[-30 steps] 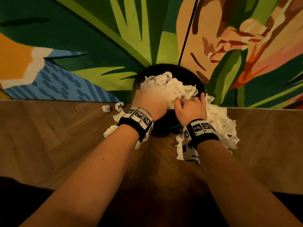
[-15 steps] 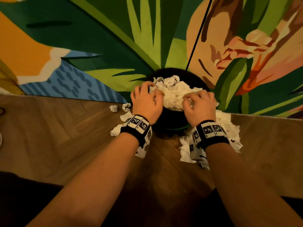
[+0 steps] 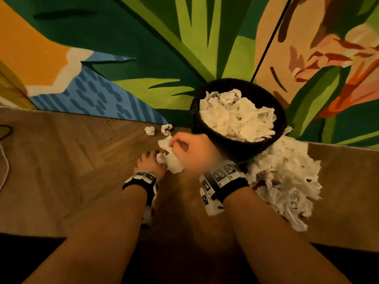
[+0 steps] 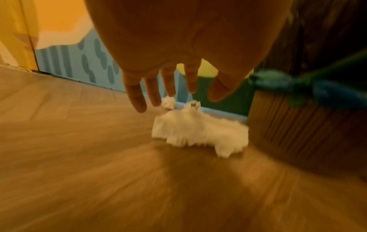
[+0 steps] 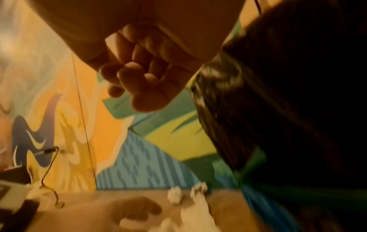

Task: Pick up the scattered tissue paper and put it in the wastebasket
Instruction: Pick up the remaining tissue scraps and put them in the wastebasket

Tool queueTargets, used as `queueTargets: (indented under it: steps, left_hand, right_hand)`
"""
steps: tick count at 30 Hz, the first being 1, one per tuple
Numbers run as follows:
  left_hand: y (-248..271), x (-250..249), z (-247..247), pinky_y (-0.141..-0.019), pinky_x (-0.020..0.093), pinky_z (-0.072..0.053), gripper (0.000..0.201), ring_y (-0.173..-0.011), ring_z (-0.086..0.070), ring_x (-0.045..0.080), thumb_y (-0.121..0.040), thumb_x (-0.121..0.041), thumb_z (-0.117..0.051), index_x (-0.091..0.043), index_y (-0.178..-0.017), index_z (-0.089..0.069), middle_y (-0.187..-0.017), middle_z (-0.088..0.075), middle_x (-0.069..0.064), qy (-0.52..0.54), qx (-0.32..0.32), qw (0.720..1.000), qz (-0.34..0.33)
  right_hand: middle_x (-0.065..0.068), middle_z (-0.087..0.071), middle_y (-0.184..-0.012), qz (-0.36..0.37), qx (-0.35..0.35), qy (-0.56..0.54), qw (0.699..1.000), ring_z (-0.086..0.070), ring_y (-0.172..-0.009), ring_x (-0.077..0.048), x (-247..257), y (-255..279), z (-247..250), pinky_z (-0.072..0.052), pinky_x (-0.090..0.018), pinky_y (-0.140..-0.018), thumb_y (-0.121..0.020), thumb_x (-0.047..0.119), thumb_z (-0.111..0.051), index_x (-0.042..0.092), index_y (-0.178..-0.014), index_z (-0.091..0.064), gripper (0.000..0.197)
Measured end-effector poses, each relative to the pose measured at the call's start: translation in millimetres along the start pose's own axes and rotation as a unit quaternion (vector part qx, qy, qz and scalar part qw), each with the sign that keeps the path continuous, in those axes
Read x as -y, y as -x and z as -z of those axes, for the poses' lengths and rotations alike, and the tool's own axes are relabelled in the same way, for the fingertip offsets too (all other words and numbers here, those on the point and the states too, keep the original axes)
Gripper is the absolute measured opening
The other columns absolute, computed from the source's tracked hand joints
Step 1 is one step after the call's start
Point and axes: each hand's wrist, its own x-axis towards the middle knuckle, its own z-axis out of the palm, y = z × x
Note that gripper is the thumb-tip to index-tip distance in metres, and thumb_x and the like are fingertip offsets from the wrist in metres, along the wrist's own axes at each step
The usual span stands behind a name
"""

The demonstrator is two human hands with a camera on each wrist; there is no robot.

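The dark wastebasket (image 3: 207, 128) stands against the painted wall, heaped with white tissue (image 3: 238, 117). Loose tissue (image 3: 170, 160) lies on the wood floor to its left, with two small crumpled balls (image 3: 149, 130) behind it. A large tissue pile (image 3: 287, 177) spreads on the basket's right. My left hand (image 3: 152, 158) reaches down at the loose tissue (image 4: 198, 131), with its fingers (image 4: 137, 100) straight, spread and holding nothing. My right hand (image 3: 180, 146) hovers blurred just above the same tissue. In the right wrist view its fingers (image 5: 129, 73) are curled and hold nothing.
A black cable (image 3: 6, 130) and a white cord (image 3: 5, 160) lie at the far left of the herringbone floor. A dark box with a wire (image 5: 20, 211) sits by the wall. The mural wall (image 3: 123, 48) runs right behind the basket (image 4: 307, 125).
Both hands have left the tissue heap on top of the basket and dropped down-left to the loose tissue on the floor. The left hand's fingers have spread.
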Motion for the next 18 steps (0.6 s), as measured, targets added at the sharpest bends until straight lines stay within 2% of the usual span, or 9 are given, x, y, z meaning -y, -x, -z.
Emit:
queueTargets:
  steps: [3,6,9,11,12,14,16,18]
  left_hand:
    - [-4.4,12.5,-27.7,-0.113,0.057,-0.027,0.079,-0.144,-0.022,0.039,-0.092,-0.047,-0.055,-0.041,-0.154,-0.007,-0.163,-0.01,-0.001,-0.053,0.069,0.996,-0.019]
    - [-13.6,13.6,-40.4,-0.111,0.057,-0.029,0.08,-0.142,-0.025,0.039,-0.092,-0.044,-0.053,-0.04,-0.155,-0.003,-0.161,-0.021,0.003,-0.048,0.044,0.998,-0.018]
    - [-25.9,11.4,-46.0,-0.11,0.055,-0.029,0.076,-0.141,-0.029,0.038,-0.093,-0.044,-0.049,-0.039,-0.154,-0.004,-0.154,-0.036,0.006,-0.026,0.043,0.999,0.012]
    - [-28.3,9.1,-49.2,-0.109,0.053,-0.03,0.065,-0.138,-0.035,0.036,-0.095,-0.041,-0.047,-0.04,-0.152,-0.015,-0.144,-0.049,0.006,-0.019,0.057,0.998,0.021]
    - [-28.6,8.7,-50.0,-0.107,0.051,-0.034,0.055,-0.133,-0.043,0.034,-0.095,-0.038,-0.046,-0.039,-0.147,-0.027,-0.137,-0.056,0.007,-0.022,0.051,0.998,0.015]
    - [-25.2,9.2,-50.5,-0.095,0.042,-0.048,0.033,-0.111,-0.059,0.031,-0.096,-0.039,-0.046,-0.033,-0.128,-0.053,-0.117,-0.066,0.008,-0.025,0.003,1.0,-0.002]
    - [-14.4,8.1,-51.6,-0.081,0.037,-0.054,0.029,-0.092,-0.066,0.027,-0.096,-0.048,-0.046,-0.031,-0.113,-0.064,-0.098,-0.071,0.006,0.016,-0.039,0.999,-0.026]
    - [-1.3,4.4,-54.6,-0.075,0.034,-0.057,0.033,-0.08,-0.068,0.019,-0.095,-0.056,-0.047,-0.035,-0.109,-0.069,-0.085,-0.073,0.0,0.093,-0.033,0.993,-0.066]
  right_hand:
    - [0.009,-0.06,-0.074,-0.085,0.084,0.026,0.992,-0.061,-0.073,-0.015,-33.8,-1.5,-34.5,-0.056,-0.036,-0.073,-0.091,0.033,-0.053,0.032,-0.096,-0.068,0.017]
    - [0.006,-0.054,-0.103,-0.151,0.116,0.046,0.981,-0.058,-0.085,-0.015,-73.7,0.6,-62.9,-0.052,-0.036,-0.086,-0.09,0.025,-0.057,0.031,-0.108,-0.064,0.02]
    - [-0.003,-0.048,-0.128,-0.237,0.137,0.032,0.961,-0.058,-0.104,-0.024,-105.9,2.0,-82.7,-0.049,-0.037,-0.095,-0.092,0.023,-0.057,0.033,-0.13,-0.052,0.039]
    - [-0.003,-0.049,-0.133,-0.286,0.137,0.009,0.948,-0.056,-0.113,-0.026,-118.4,4.4,-92.4,-0.05,-0.037,-0.094,-0.092,0.024,-0.059,0.037,-0.137,-0.044,0.049]
    - [-0.002,-0.051,-0.132,-0.302,0.135,-0.005,0.944,-0.057,-0.112,-0.025,-122.7,6.2,-96.6,-0.05,-0.036,-0.091,-0.092,0.024,-0.06,0.039,-0.139,-0.042,0.052]
    - [-0.001,-0.052,-0.133,-0.321,0.129,-0.026,0.938,-0.057,-0.112,-0.023,-127.9,10.9,-103.2,-0.05,-0.034,-0.091,-0.091,0.028,-0.062,0.042,-0.142,-0.037,0.058]
    - [-0.002,-0.048,-0.141,-0.319,0.108,-0.052,0.94,-0.055,-0.121,-0.024,-130.7,15.8,-106.1,-0.049,-0.037,-0.099,-0.089,0.033,-0.066,0.046,-0.144,-0.032,0.067]
    - [-0.002,-0.048,-0.144,-0.287,0.092,-0.079,0.95,-0.052,-0.126,-0.024,-132.8,19.0,-107.8,-0.046,-0.038,-0.103,-0.091,0.034,-0.063,0.049,-0.146,-0.03,0.067]
